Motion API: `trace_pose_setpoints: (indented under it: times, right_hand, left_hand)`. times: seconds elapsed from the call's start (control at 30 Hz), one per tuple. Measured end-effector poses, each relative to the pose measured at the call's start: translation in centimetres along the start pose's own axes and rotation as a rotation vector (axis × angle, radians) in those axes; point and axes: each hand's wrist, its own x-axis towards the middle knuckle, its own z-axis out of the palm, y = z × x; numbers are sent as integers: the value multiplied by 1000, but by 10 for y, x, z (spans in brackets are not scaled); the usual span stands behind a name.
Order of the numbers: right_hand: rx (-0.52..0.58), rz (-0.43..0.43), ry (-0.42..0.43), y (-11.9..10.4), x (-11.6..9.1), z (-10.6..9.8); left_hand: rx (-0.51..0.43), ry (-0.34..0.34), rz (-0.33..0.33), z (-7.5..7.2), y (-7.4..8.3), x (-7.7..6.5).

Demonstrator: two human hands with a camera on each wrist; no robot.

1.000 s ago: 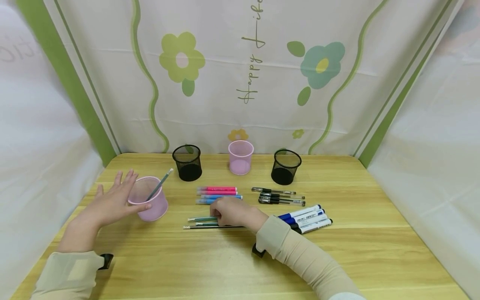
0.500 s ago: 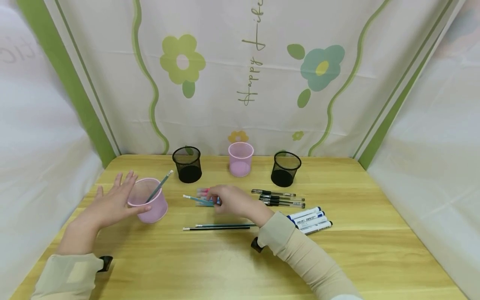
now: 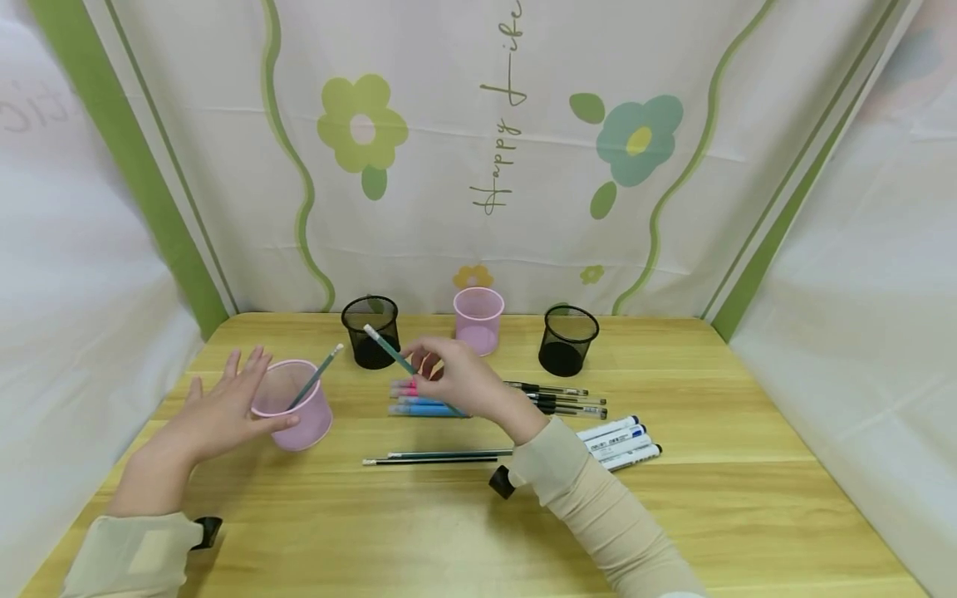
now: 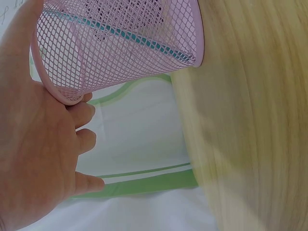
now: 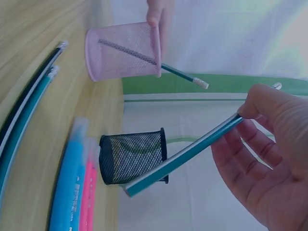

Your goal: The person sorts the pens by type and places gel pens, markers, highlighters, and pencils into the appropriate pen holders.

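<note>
My right hand (image 3: 456, 378) pinches a teal pencil (image 3: 390, 347) between thumb and fingers. It holds it slanted above the markers, white eraser end up and to the left. In the right wrist view the teal pencil (image 5: 185, 156) crosses in front of a black mesh cup (image 5: 134, 156). My left hand (image 3: 213, 409) rests against the rim of a pink mesh pencil cup (image 3: 310, 419), thumb along the near side and fingers spread straight. Another teal pencil (image 3: 317, 374) leans inside that cup, eraser end up; the left wrist view shows this pencil (image 4: 130, 36) through the mesh.
Two pencils (image 3: 441, 458) lie near the table's middle. Pink and blue markers (image 3: 419, 407) lie beneath my right hand, black gel pens (image 3: 561, 403) and white-barrelled markers (image 3: 624, 444) to its right. Behind stand a black cup (image 3: 371, 336), a pink cup (image 3: 478, 324) and another black cup (image 3: 568, 340).
My right hand has picked up a teal pencil from the row on the table and raised it away from me, tilting its eraser end upward. My left hand stays at the pink cup.
</note>
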Motion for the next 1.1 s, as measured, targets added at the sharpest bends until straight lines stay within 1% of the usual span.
trace_pose_setpoints:
  times: [0.17,0.33,0.53,0.67,0.77,0.9,1.0,1.1]
  right_hand:
    - [128,-1,41,-5,7,-2]
    - [269,53,65,-9,16,-1]
    - [367,89,110,-15,23,0]
    - [429,95,153,-18,26,3]
    - [489,83,199,-19,28,8]
    - [565,35,263,-23,31,17]
    - [582,-9,304,-27,34,24]
    - [582,-27,338,-31,37,31]
  left_hand:
    - [3,2,0,1,-2,1]
    - [2,2,0,1,-2,1]
    - [8,-2,3,0,-1,1]
    - [5,-5,1,-1,-1,1]
    - [4,-5,0,-1,-1,1]
    - [4,-3,5,0,-2,1]
    - [5,1,11,0,-3,1]
    - [4,2,12,1,-5,1]
